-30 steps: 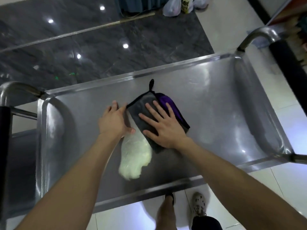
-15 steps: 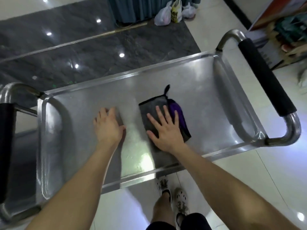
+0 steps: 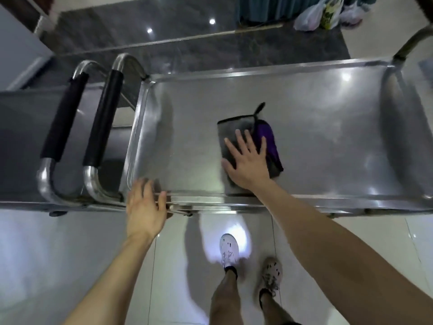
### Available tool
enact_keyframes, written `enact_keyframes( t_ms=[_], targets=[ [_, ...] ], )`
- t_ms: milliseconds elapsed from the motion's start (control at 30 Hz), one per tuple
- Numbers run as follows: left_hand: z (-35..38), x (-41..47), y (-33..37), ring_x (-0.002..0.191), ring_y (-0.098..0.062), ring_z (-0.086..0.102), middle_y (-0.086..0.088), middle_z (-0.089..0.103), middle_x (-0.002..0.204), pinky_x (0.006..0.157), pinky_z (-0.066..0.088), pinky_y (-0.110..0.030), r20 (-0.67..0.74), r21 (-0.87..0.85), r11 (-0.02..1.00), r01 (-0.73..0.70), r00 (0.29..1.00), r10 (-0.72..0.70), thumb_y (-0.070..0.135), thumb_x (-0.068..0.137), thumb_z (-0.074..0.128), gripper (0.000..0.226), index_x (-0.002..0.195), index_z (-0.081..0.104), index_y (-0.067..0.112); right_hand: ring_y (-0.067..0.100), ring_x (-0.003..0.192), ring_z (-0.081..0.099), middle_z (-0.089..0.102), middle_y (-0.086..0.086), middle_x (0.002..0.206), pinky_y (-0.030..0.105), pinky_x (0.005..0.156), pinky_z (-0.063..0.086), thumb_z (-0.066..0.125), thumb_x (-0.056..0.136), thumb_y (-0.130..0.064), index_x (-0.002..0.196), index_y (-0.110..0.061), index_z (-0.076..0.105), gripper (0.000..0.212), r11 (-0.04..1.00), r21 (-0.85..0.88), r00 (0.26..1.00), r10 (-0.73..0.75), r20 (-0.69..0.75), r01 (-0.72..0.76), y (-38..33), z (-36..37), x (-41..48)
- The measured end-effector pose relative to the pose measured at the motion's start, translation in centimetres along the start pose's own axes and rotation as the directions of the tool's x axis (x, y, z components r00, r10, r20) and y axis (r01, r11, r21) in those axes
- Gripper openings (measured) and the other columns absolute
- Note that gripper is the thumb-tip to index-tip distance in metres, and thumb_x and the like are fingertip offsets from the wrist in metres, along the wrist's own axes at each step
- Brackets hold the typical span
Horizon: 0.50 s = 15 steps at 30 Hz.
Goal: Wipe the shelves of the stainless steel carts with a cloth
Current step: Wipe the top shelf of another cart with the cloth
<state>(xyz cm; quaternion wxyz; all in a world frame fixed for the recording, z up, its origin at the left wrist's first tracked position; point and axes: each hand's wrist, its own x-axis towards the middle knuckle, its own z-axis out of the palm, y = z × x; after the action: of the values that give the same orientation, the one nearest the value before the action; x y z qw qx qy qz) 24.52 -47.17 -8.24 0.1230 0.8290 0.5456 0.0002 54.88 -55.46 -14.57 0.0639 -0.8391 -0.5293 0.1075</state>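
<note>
Nearest, the person's feet (image 3: 229, 248) stand on the pale floor, just in front of the cart (image 3: 304, 203). Next, the left hand (image 3: 145, 207) lies at the near rim of the top shelf (image 3: 328, 141), close to its near left corner. Its fingers look straight and a little blurred, so its grip seems released and grasps nothing. I judge it is there to steady the cart against the push of wiping.

The right hand (image 3: 249, 164) lies flat on the cloth (image 3: 230, 132) with fingers spread; its grip is also released, it only presses. A flat palm gives wide contact and lets the cloth slide. The cloth, grey with a purple fold, is on the shelf a little left of the middle, its near end close to the near rim.

Toward the right edge the shelf is bare, so there is much room for long strokes. The raised rims will stop the cloth, and the corners probably need fingertip pressure. Beyond the left edge, two black handles (image 3: 106, 118) are close together, one belonging to a second cart (image 3: 21, 141). Far behind, plastic bags (image 3: 321, 12) lie on the floor.
</note>
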Motion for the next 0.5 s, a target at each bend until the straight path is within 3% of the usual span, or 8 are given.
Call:
enact_keyframes(
  t_ms=[67,100,133,200,300,400,500],
  targets=[
    [-0.5,-0.2,-1.5,0.158,-0.041,0.032,-0.022,0.042,0.166,0.133,0.023,-0.055,-0.006,-0.017,1.000,0.009,1.000,-0.009,0.033,0.112,0.052,0.047,0.150,0.055,0.007,0.018,0.167,-0.005,0.006,-0.006,0.181,0.063,0.130,-0.007,0.027,0.109,-0.068,0.169,-0.046,0.020,0.064,0.932,-0.046,0.933,-0.360,0.029,0.361,-0.4,0.7,-0.6],
    [-0.9,0.0,-2.0,0.159,-0.040,0.031,-0.022,0.041,0.168,0.134,0.021,-0.053,-0.015,-0.028,1.000,0.012,1.000,-0.013,0.031,0.112,0.053,0.046,0.150,0.056,0.007,0.016,0.167,-0.002,0.009,-0.007,0.181,0.062,0.131,-0.004,0.029,0.109,-0.069,0.168,-0.046,0.024,0.064,0.912,-0.051,0.914,-0.406,0.014,0.406,-0.2,0.8,-0.8],
    [-1.4,0.3,-2.4,0.159,-0.039,0.032,-0.021,0.042,0.167,0.134,0.022,-0.052,-0.034,-0.040,0.999,-0.001,0.999,0.000,0.029,0.111,0.055,0.044,0.149,0.057,0.006,0.016,0.167,-0.001,0.011,-0.006,0.181,0.063,0.131,-0.001,0.029,0.108,-0.071,0.168,-0.046,0.025,0.066,0.932,-0.055,0.933,-0.360,-0.017,0.358,-0.1,0.9,-0.9],
    [-2.6,1.4,-3.2,0.151,-0.041,0.043,-0.021,0.049,0.160,0.129,0.031,-0.053,-0.115,-0.043,0.995,-0.089,0.990,0.084,0.025,0.108,0.060,0.041,0.144,0.061,0.005,0.017,0.167,-0.001,0.009,-0.003,0.181,0.064,0.130,-0.002,0.027,0.106,-0.074,0.170,-0.045,0.022,0.071,0.995,-0.046,0.993,-0.088,-0.081,0.085,-0.7,1.1,-1.3],
    [-5.0,4.0,-4.8,0.141,-0.040,0.050,-0.017,0.054,0.152,0.122,0.036,-0.056,-0.293,0.082,0.969,-0.235,0.923,0.248,0.025,0.104,0.061,0.039,0.140,0.063,0.009,0.021,0.167,-0.008,-0.002,0.001,0.182,0.067,0.128,-0.008,0.022,0.104,-0.073,0.172,-0.042,0.012,0.075,0.969,0.014,0.964,0.248,-0.094,-0.247,-5.1,1.7,-1.1],
    [-7.3,7.3,-6.9,0.147,-0.040,0.045,-0.017,0.048,0.159,0.125,0.031,-0.055,-0.415,0.176,0.948,-0.266,0.853,0.317,0.026,0.104,0.059,0.044,0.147,0.059,0.014,0.021,0.167,-0.011,-0.007,0.001,0.182,0.068,0.127,-0.008,0.019,0.105,-0.070,0.172,-0.041,0.007,0.074,0.967,0.046,0.966,0.252,-0.053,-0.249,-11.6,2.7,-0.8],
    [-8.6,9.9,-9.1,0.155,-0.042,0.039,-0.019,0.035,0.172,0.124,0.037,-0.060,-0.354,0.079,0.976,-0.204,0.909,0.219,0.032,0.110,0.053,0.053,0.161,0.046,0.020,0.018,0.167,-0.008,0.000,-0.002,0.182,0.066,0.128,-0.006,0.018,0.107,-0.067,0.171,-0.042,0.015,0.069,1.000,0.020,0.999,0.022,-0.025,-0.021,-17.9,4.4,-0.3]
  ],
)
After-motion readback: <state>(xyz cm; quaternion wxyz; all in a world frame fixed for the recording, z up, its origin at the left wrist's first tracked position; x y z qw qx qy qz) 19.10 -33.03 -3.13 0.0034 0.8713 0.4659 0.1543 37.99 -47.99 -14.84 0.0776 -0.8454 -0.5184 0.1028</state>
